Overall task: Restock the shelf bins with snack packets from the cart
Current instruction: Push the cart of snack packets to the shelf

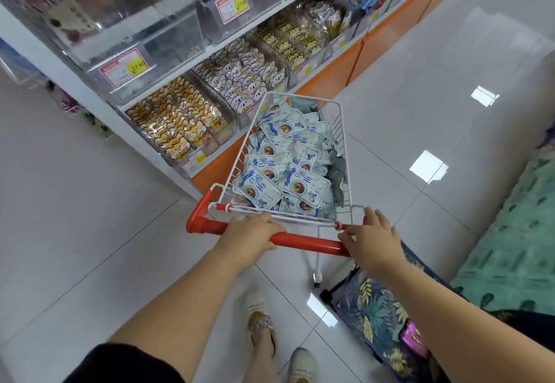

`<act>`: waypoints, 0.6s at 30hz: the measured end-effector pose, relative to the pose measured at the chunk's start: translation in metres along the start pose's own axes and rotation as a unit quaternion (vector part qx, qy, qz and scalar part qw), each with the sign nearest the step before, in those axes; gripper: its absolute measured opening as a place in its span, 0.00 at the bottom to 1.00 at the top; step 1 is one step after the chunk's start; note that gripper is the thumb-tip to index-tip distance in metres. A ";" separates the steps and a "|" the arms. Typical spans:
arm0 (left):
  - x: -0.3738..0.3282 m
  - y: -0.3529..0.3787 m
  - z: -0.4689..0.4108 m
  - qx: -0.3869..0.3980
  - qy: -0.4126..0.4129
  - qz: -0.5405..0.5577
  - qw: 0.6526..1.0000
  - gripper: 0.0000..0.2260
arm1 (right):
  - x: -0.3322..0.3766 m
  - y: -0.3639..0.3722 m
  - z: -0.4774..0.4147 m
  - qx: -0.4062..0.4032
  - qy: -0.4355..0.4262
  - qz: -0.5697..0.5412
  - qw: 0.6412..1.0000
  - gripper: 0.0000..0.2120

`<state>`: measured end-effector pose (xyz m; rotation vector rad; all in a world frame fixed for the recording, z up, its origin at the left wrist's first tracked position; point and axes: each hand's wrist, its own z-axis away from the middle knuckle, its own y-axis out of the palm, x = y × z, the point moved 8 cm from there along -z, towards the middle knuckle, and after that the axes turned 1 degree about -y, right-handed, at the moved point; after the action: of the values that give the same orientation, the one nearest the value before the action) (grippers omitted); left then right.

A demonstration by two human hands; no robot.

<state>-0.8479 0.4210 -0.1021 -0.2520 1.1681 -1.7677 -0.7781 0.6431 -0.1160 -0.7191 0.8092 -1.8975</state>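
Note:
A small white wire cart [342,130] stands in front of me, heaped with pale blue snack packets [282,166]. Its red handle bar [303,240] runs across the near end. My left hand [250,237] grips the bar left of centre, fingers curled over it. My right hand [371,240] holds the bar's right end, its fingers over the bar and the wire rim. To the left, clear shelf bins [180,121] hold yellow, white and gold animal-shaped packets. The upper bins [141,49] look nearly bare.
The shelf has an orange base [375,43] running away to the upper right. White glossy floor tiles [420,91] spread ahead and right. A teal patterned surface [510,232] lies at the right edge. My feet [261,319] are below the cart.

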 end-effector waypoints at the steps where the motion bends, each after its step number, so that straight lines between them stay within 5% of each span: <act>1: 0.003 -0.009 -0.014 -0.004 0.005 -0.012 1.000 0.20 | 0.000 -0.008 -0.009 -0.005 0.001 0.003 1.000 0.17; 18: -0.007 -0.115 -0.186 0.006 0.073 -0.100 0.992 0.21 | -0.037 -0.093 -0.120 -0.015 0.084 -0.033 0.996 0.19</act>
<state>-1.0280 0.5461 -0.1049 -0.2420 1.2708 -1.9956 -0.9016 0.7388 -0.1235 -0.6174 0.9305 -2.0281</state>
